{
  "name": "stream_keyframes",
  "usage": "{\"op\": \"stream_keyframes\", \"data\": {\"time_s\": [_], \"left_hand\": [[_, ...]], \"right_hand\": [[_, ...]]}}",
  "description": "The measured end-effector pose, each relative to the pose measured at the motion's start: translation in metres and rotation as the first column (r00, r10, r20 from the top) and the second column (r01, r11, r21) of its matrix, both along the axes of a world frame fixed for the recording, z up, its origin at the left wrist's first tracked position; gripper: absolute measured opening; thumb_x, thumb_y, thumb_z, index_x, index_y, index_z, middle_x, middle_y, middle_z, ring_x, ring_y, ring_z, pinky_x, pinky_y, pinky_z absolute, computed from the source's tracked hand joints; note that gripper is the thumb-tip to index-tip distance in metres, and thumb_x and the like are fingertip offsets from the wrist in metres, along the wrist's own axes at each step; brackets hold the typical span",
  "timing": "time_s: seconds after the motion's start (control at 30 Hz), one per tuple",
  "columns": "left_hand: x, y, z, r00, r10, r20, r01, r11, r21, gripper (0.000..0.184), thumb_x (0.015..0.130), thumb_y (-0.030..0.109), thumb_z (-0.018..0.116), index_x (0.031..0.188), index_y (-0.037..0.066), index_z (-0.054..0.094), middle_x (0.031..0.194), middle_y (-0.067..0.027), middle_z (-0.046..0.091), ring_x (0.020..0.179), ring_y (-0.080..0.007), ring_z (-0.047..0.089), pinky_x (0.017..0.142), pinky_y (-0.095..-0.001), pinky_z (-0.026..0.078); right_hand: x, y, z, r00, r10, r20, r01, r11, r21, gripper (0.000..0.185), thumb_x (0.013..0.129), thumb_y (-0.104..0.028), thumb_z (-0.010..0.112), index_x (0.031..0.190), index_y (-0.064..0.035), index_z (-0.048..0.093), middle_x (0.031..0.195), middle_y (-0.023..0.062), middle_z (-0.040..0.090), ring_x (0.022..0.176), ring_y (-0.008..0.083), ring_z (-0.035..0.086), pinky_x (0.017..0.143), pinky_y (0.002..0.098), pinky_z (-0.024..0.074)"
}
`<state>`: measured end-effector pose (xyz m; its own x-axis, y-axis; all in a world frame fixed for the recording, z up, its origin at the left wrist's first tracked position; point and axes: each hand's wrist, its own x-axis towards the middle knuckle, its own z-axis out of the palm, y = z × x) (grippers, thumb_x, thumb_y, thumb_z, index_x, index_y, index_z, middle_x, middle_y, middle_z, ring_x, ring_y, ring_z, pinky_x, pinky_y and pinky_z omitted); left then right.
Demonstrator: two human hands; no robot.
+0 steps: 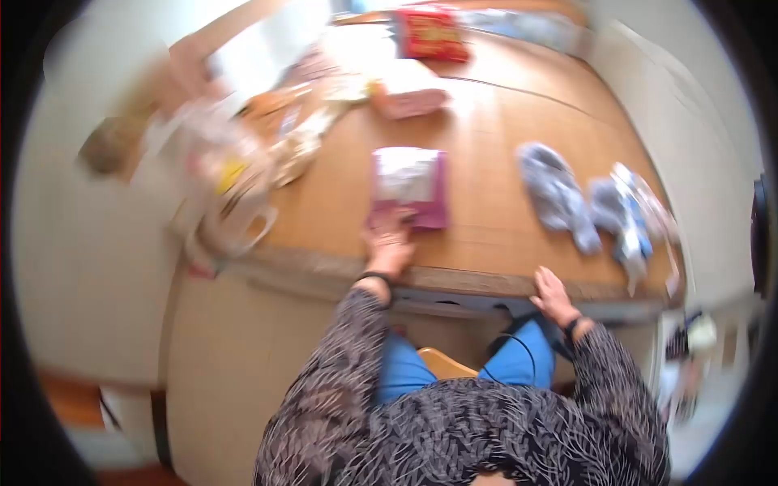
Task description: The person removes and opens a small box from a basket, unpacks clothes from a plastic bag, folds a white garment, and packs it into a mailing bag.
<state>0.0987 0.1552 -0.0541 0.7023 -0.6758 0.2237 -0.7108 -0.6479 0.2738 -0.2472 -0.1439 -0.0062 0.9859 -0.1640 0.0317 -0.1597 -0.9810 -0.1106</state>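
A purple packet with a silvery white panel (408, 180) lies flat on the wooden table (486, 174). On its lower edge rests my left hand (391, 241), with its fingers spread over the purple part and nothing gripped. My right hand (553, 293) lies at the table's front edge, its fingers stretched out and holding nothing. Fuzzy grey-blue slippers or similar soft items (555, 190) are on the table beyond my right hand. The picture is smeared by motion, so small details are lost.
A plastic bag (231, 174) sits at the left edge, beside orange and cream packaging (298, 138). Farther back are a pink item (409, 99) and a red package (433, 34). Blue and white wrapped items (630, 219) lie at the right.
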Motion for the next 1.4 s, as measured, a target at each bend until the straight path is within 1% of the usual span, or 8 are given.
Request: {"op": "stream_keyframes", "data": {"time_s": [0.2,0.73,0.9,1.03,1.1,1.17,1.27,1.4], "left_hand": [[-0.031,-0.003,0.096,0.952,-0.232,0.200,0.259,0.958,-0.122,0.044,0.071,0.022,0.062,0.113,0.010,0.057,0.132,-0.0065,0.046,0.128,-0.0303,0.034,0.109,-0.0479,0.015],[-0.041,-0.033,0.031,0.683,-0.688,0.245,0.538,0.701,0.469,0.057,0.096,0.041,0.027,0.142,0.007,0.029,0.147,-0.0193,0.025,0.136,-0.0355,0.023,0.107,-0.0511,0.020],[-0.041,-0.033,0.030,0.719,-0.675,0.168,0.553,0.701,0.451,0.058,0.096,0.042,0.028,0.143,0.009,0.028,0.148,-0.0189,0.023,0.136,-0.0357,0.023,0.107,-0.0504,0.018],[-0.048,-0.033,0.038,0.817,-0.576,0.020,0.516,0.747,0.419,0.059,0.095,0.042,0.033,0.144,0.011,0.026,0.149,-0.0194,0.020,0.136,-0.0364,0.021,0.108,-0.0497,0.016],[-0.039,-0.030,0.043,0.827,-0.557,-0.074,0.536,0.742,0.403,0.059,0.094,0.040,0.037,0.144,0.011,0.026,0.149,-0.0199,0.018,0.137,-0.0366,0.020,0.109,-0.0495,0.015],[-0.039,-0.037,0.041,0.834,-0.516,-0.193,0.550,0.755,0.358,0.060,0.093,0.037,0.041,0.144,0.011,0.025,0.150,-0.0205,0.017,0.137,-0.0365,0.017,0.110,-0.0493,0.013],[-0.063,-0.056,0.058,0.724,-0.499,-0.476,0.593,0.803,0.059,0.062,0.090,0.032,0.047,0.144,0.010,0.025,0.150,-0.0208,0.016,0.139,-0.0362,0.012,0.111,-0.0488,0.010],[-0.092,-0.118,0.062,0.694,-0.682,-0.230,0.719,0.651,0.241,0.062,0.088,0.029,0.050,0.143,0.010,0.028,0.150,-0.0215,0.016,0.140,-0.0362,0.011,0.112,-0.0493,0.006]], "right_hand": [[-0.003,-0.013,-0.044,0.974,0.080,0.211,-0.077,0.997,-0.023,0.075,0.073,-0.029,0.070,0.132,0.0027,0.037,0.141,0.0191,0.035,0.133,0.0321,0.030,0.107,0.0426,0.0269],[0.023,0.015,-0.066,0.900,-0.436,-0.025,0.437,0.897,0.063,0.067,0.080,-0.027,0.061,0.139,-0.0079,0.035,0.149,0.0082,0.027,0.137,0.0244,0.024,0.108,0.0511,0.0207],[-0.032,0.038,0.021,0.974,-0.214,-0.070,0.220,0.839,0.498,0.032,0.076,-0.028,0.058,0.093,-0.0016,0.065,0.089,0.0169,0.065,0.085,0.0309,0.061,0.074,0.0409,0.0472],[-0.167,0.032,-0.051,0.493,-0.781,0.384,0.531,0.620,0.578,0.025,0.080,-0.022,0.051,0.089,-0.0045,0.065,0.087,0.0167,0.066,0.084,0.0303,0.064,0.073,0.0417,0.0489],[-0.228,0.074,-0.032,0.512,-0.790,-0.338,0.777,0.258,0.574,0.025,0.081,-0.021,0.052,0.087,-0.0024,0.067,0.083,0.0184,0.066,0.074,0.0316,0.064,0.066,0.0451,0.0494],[-0.260,0.117,-0.101,0.560,-0.727,-0.396,0.760,0.261,0.596,0.027,0.085,-0.022,0.051,0.090,-0.0027,0.068,0.083,0.0146,0.068,0.076,0.0257,0.063,0.070,0.0410,0.0487],[-0.270,0.160,-0.087,0.400,-0.575,-0.714,0.727,-0.275,0.629,0.031,0.087,-0.027,0.053,0.099,-0.0031,0.067,0.098,0.0115,0.066,0.090,0.0227,0.061,0.080,0.0379,0.0454],[-0.259,0.170,-0.090,0.312,-0.390,-0.866,0.520,-0.693,0.499,0.042,0.089,-0.035,0.052,0.110,-0.0016,0.064,0.112,0.0086,0.063,0.104,0.0197,0.056,0.091,0.0369,0.0418]]}}
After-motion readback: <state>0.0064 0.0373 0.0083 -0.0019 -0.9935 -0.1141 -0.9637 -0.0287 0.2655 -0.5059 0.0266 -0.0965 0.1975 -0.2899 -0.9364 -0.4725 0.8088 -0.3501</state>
